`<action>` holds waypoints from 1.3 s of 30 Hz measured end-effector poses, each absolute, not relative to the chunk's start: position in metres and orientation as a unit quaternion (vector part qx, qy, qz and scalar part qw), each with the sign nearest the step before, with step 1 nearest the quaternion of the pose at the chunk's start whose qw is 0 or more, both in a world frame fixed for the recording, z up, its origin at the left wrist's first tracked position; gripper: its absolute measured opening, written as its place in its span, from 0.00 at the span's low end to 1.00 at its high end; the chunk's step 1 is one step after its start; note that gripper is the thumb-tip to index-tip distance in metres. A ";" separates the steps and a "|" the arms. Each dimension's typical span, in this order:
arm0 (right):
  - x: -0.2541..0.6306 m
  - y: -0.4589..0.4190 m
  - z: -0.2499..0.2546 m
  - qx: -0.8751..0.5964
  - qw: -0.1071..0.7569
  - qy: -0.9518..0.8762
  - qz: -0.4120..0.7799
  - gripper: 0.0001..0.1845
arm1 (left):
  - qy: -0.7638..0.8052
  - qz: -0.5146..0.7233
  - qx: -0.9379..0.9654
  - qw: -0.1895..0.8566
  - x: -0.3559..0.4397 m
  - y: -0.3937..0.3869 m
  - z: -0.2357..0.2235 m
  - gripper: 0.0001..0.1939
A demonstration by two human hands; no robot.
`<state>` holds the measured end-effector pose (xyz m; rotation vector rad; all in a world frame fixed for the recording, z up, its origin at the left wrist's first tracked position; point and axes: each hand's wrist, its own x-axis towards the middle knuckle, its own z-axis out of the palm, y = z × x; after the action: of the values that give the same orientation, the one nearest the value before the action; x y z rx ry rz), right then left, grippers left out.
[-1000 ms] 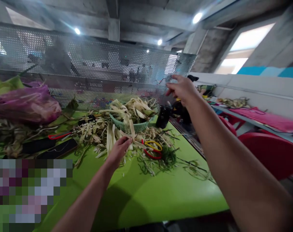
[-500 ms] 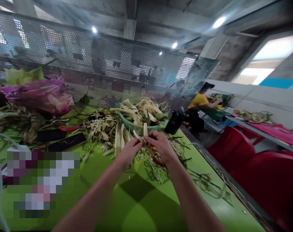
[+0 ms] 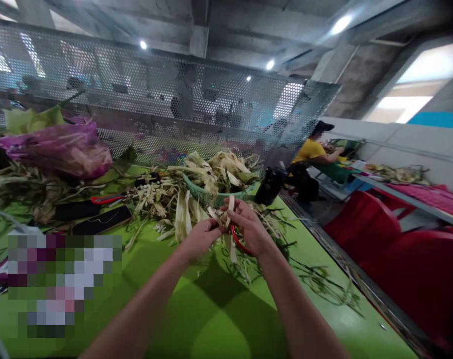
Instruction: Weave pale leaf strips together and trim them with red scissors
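Observation:
Both my hands meet over the green table, just in front of a green basket (image 3: 196,191) heaped with dried corn husks (image 3: 229,167). My right hand (image 3: 248,227) pinches a pale husk strip (image 3: 231,249), whose ends stick out above and below the fingers. Fingers of my left hand (image 3: 202,237) are closed at the same bundle, where a short pale piece (image 3: 213,213) shows; the exact grip is hidden. A red curved handle (image 3: 241,243), perhaps of scissors, shows beside my right hand; whether it is held or lying there I cannot tell.
Loose husks (image 3: 182,217) and thin stalks (image 3: 155,197) lie behind and left of my hands. Leftward are a phone (image 3: 101,221), a red-handled cutter (image 3: 108,198) and a purple plastic bag (image 3: 62,149). A black object (image 3: 271,185) stands right of the basket. Red chairs (image 3: 361,224) flank the table; a person (image 3: 310,152) sits beyond.
My right hand has turned a little, and the husk strip now hangs further below the fingers. My left hand stays close to it. The camera view has shifted slightly.

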<state>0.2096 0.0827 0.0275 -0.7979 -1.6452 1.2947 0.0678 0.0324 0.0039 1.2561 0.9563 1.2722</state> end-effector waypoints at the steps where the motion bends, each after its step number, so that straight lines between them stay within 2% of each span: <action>1: 0.211 0.083 0.028 -0.315 0.431 -0.676 0.508 0.25 | 0.402 0.528 0.535 0.523 0.067 0.034 0.003 0.09; 3: 0.214 0.084 0.029 -0.320 0.419 -0.720 0.451 0.33 | 0.406 0.520 0.554 0.508 0.066 0.037 0.000 0.08; 4: 0.215 0.085 0.028 -0.325 0.414 -0.745 0.410 0.32 | 0.412 0.514 0.564 0.498 0.065 0.038 -0.002 0.08; 6: 0.216 0.088 0.026 -0.332 0.398 -0.785 0.339 0.22 | 0.430 0.501 0.577 0.480 0.065 0.040 -0.007 0.08; 8: 0.216 0.090 0.023 -0.334 0.387 -0.797 0.322 0.11 | 0.442 0.493 0.582 0.472 0.065 0.041 -0.010 0.09; 13: 0.212 0.087 0.019 -0.356 0.386 -0.759 0.385 0.07 | 0.440 0.465 0.614 0.462 0.066 0.041 -0.011 0.13; 20: 0.202 0.086 0.009 -0.357 0.436 -0.676 0.474 0.07 | 0.440 0.455 0.627 0.455 0.067 0.042 -0.013 0.15; 25: 0.201 0.087 0.003 -0.368 0.464 -0.656 0.469 0.08 | 0.429 0.464 0.616 0.470 0.072 0.040 -0.015 0.13; 30: 0.200 0.085 0.005 -0.384 0.454 -0.656 0.464 0.08 | 0.420 0.477 0.594 0.493 0.075 0.037 -0.013 0.10; 37: 0.206 0.083 0.017 -0.320 0.424 -0.597 0.601 0.15 | 0.433 0.553 0.396 0.591 0.070 0.036 -0.008 0.16; 39: 0.208 0.083 0.020 -0.305 0.419 -0.592 0.617 0.15 | 0.421 0.576 0.346 0.610 0.068 0.036 -0.007 0.16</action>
<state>0.2082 0.0831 0.0197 -0.7648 -1.4837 1.5474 0.0680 0.0358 -0.0066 0.7979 0.9717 1.3288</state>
